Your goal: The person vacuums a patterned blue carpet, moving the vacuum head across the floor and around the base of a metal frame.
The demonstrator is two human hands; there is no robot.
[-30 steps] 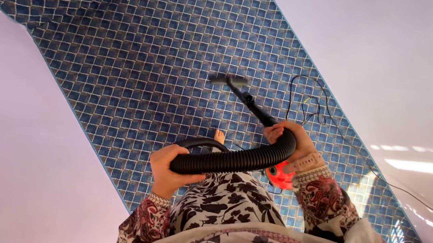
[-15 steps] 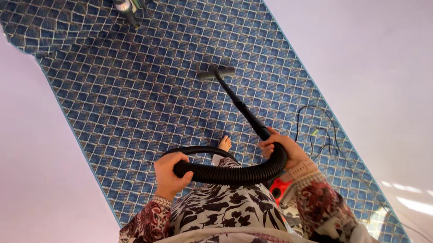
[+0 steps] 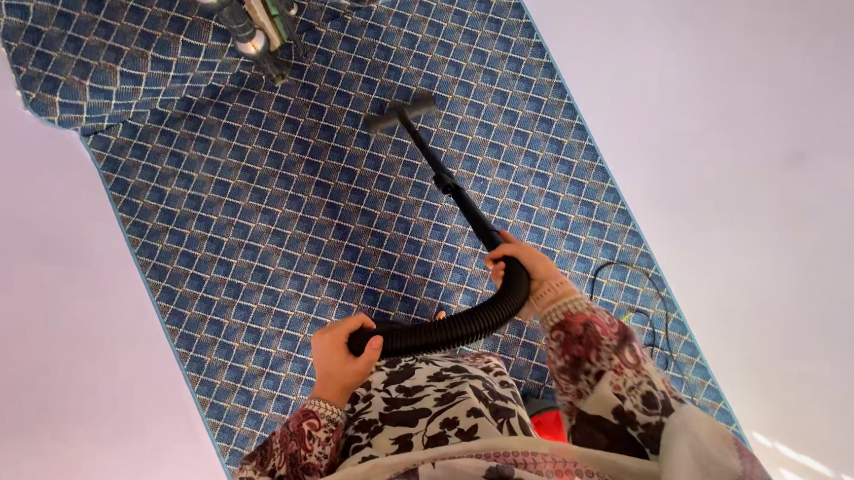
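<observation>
Both hands are closed on a black vacuum hose [image 3: 461, 323]: the left hand [image 3: 341, 358] is wrapped around its near end, low in the view, and the right hand [image 3: 522, 266] is clasped where the ribbed hose joins the rigid black wand [image 3: 454, 194]. From the right hand the wand is stretched up and to the left, and its narrow floor nozzle [image 3: 401, 114] is set on the far part of a blue rug [image 3: 252, 190] patterned with pale diamond squares. The hose is seen to be corrugated, matte and bent in a tight curve between the hands, so a kink could be judged likely if it is pulled harder. A thin dark cable [image 3: 640, 303] is coiled on the rug just right of the right arm, near a red vacuum body [image 3: 549, 425] that is mostly hidden by patterned clothing; it could be snagged or stepped on. Metal furniture legs [image 3: 234, 11] stand at the far left, close to the nozzle, and could be struck. The rug's left edge looks rumpled and might be sucked up.
</observation>
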